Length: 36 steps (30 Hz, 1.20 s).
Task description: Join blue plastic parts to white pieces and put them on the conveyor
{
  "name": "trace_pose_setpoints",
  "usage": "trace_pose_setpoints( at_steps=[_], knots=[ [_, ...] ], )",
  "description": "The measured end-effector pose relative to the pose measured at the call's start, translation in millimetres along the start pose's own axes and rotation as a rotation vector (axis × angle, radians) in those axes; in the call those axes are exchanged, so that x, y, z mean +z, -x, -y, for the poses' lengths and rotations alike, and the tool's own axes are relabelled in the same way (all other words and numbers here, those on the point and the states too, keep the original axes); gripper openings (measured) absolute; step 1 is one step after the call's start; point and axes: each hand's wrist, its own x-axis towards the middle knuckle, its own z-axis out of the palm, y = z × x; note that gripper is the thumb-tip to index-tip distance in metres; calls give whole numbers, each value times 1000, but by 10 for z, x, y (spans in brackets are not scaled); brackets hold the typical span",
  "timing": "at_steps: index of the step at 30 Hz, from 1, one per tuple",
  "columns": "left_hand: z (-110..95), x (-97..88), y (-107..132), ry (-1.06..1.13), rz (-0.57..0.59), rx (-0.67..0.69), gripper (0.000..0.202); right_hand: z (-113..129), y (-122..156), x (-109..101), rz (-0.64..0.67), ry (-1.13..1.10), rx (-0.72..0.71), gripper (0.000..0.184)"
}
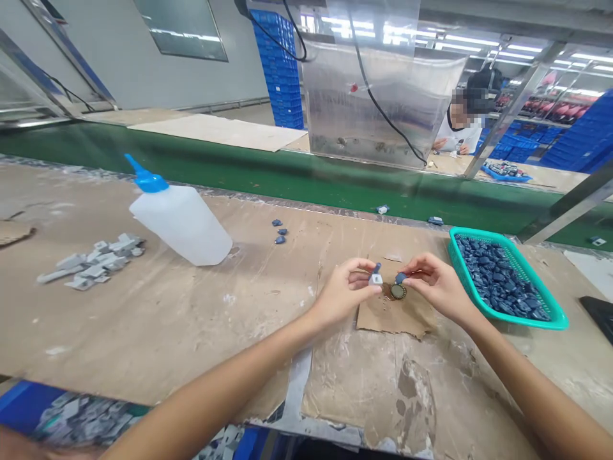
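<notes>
A long green conveyor belt point(268, 172) runs across the room behind the workbench, with a sheet of pale cardboard point(215, 131) lying on a tan ledge beyond it. Pale grey wall panels point(143, 64) close off the left side, set with a wide dark-glazed window point(182, 29). A tall stack of blue plastic crates point(280, 70) stands against the wall. A clear acrylic screen point(383, 96) hangs above the belt, crossed by a black cable point(383, 108). Further right, a steel upright point(512, 108) rises beside more blue crates point(575, 134), under rows of bright fluorescent ceiling lights point(507, 41).
</notes>
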Motion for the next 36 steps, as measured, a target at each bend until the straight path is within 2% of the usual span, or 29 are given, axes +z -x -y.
trace_pose_setpoints(
  at_steps=[3,7,12,18,22,25,28,30,34,36],
  knots=[
    [-25,4,43,-383,14,240,23,106,15,71,-92,-389,103,35],
    [-66,40,121,-609,-8,386,20,231,48,145,-60,-521,138,43],
    [-55,66,148,-645,-27,436,19,299,85,149,-45,-480,136,43],
    [-45,50,159,-652,-22,480,19,283,146,251,-44,-414,48,36],
    [-54,47,188,-649,-47,568,20,323,210,308,-118,-304,-18,27],
    [-60,59,208,-644,-20,640,24,350,236,281,-118,-354,22,29],
    [-67,73,230,-642,-18,710,27,345,233,222,-20,-511,110,33],
    [-79,81,252,-648,-11,760,29,334,226,192,116,-649,196,33],
    [-110,106,308,-681,38,799,32,324,238,184,471,-923,341,44],
    [-117,126,331,-687,50,800,30,325,268,208,513,-1002,333,48]
  ],
)
